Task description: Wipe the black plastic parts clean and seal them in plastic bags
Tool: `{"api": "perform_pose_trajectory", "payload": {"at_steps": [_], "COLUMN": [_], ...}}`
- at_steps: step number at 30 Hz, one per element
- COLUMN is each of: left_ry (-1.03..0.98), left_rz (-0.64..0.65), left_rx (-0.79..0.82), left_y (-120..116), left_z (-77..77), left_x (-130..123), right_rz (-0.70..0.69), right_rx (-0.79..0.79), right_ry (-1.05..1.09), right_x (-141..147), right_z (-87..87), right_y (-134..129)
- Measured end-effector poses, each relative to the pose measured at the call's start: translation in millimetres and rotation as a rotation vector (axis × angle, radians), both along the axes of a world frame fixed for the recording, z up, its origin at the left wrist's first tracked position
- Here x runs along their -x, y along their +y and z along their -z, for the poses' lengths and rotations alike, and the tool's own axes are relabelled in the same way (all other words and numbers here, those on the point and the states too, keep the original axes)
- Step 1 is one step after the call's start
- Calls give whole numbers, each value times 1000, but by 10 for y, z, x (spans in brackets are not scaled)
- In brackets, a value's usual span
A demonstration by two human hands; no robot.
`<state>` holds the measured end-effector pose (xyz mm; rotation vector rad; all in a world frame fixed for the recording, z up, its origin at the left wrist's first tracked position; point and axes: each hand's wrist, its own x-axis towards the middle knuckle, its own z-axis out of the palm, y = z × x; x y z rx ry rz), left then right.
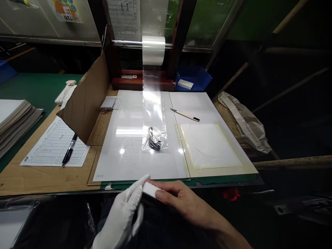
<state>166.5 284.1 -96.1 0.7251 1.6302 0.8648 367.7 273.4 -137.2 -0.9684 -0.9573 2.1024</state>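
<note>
Close to my body, below the table's front edge, I hold a small white object with a dark edge [150, 189]. My left hand [123, 214], in a white glove, is closed along its left side. The thumb and fingers of my bare right hand [185, 200] grip it from the right. Its lower part is hidden, so its kind is unclear. Beyond my hands, a bundle of black cable [155, 142] lies at the end of a clear plastic film strip [153, 100]. A craft knife [185, 114] with a pale handle rests to the right.
The film comes off a roll [153, 50] on a metal bar. On the left are a cardboard partition [88, 100], a printed form [52, 145], a black pen [69, 150] and stacked paper [15, 121]. A blue bin [198, 77] sits at the back right, above a taped white sheet [210, 145].
</note>
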Motion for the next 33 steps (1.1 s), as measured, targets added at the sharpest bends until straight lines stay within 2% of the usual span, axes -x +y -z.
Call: {"api": "perform_pose_trajectory", "payload": {"at_steps": [3,5,7,9,11,13,14,16,20,24,27,30,33], "left_ry": [-5,-14,-20,-36,-92,-181,-223,-312,-483,-530,-550,-572,-573], "left_rz": [86,164,173,65,-96,-193,-204,-161,-26,-9,-16,0,-1], "left_rx": [57,75,80,94,113,140,163,231,367,384,368,367,367], "left_y": [18,12,-15,-54,-90,-112,-119,-134,-197,-281,-313,-313,-307], "left_z": [17,40,59,68,72,89,106,164,322,448,493,491,472], "left_x": [16,25,-8,-92,-197,-271,-285,-268,-165,-140,-153,-153,-140], "right_rz": [47,16,-2,103,311,468,493,446,412,253,241,196,214], "right_rx": [-8,-7,-15,-40,-130,-302,-413,-614,-843,-1123,-1126,-1175,-1106], "right_ry": [-53,-50,-47,-98,-190,-329,-401,-514,-667,-824,-923,-923,-949], "right_x": [-62,-94,-77,23,193,370,433,477,316,196,202,218,203], "right_z": [-33,-54,-56,-23,46,136,179,247,306,332,355,354,328], "right_y": [34,63,69,32,-45,-125,-152,-159,-49,19,16,5,9]}}
